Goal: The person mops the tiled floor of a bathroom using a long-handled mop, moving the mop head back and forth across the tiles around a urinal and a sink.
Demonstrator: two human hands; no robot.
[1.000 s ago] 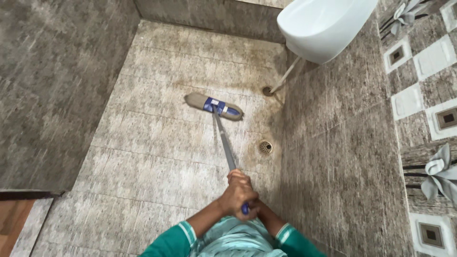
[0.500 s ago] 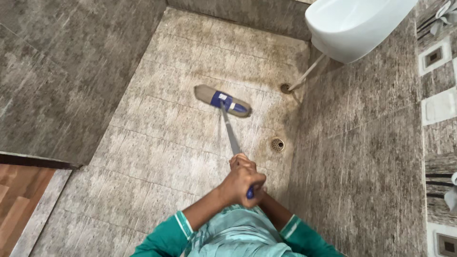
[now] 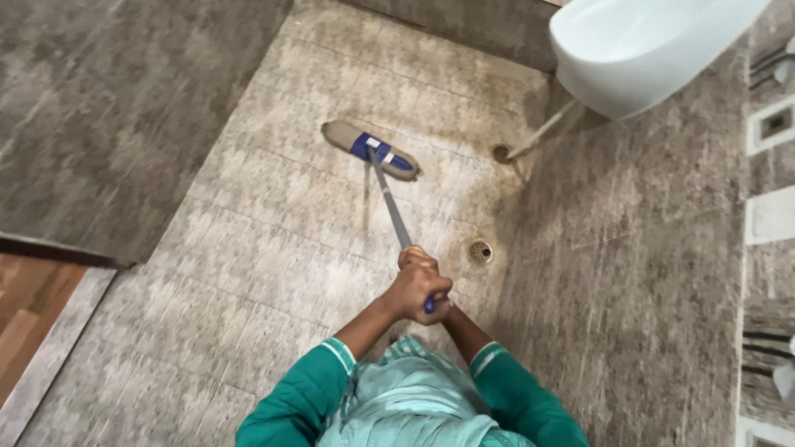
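The tiled floor [image 3: 273, 248] fills most of the view, its pale grey-brown squares stained darker toward the far edge, and grey tiled walls rise along its left and right edges. At the far right corner a white wall-mounted bowl [image 3: 646, 50] hangs off the right wall, with a thin white pipe [image 3: 538, 135] slanting down from under it into a small hole in the floor at the foot of that wall. At the near left corner a strip of brown wooden flooring [image 3: 29, 306] shows beyond a dark threshold. The mop [image 3: 389, 194] lies across the middle of the floor: its flat grey pad with a blue clip rests on the tiles toward the far edge, well apart from the pipe, and its grey pole runs back and slightly right to the person. A round metal drain [image 3: 480, 252] sits in the floor close to the right wall, just beside the near part of the pole. The left hand [image 3: 421, 284] is wrapped fully around the pole above its blue end grip, fingers closed tight. The right hand [image 3: 443, 313] sits just under it (mostly hidden by the left), at the blue grip; how its fingers lie cannot be told. Both sleeves are green with pale cuffs.
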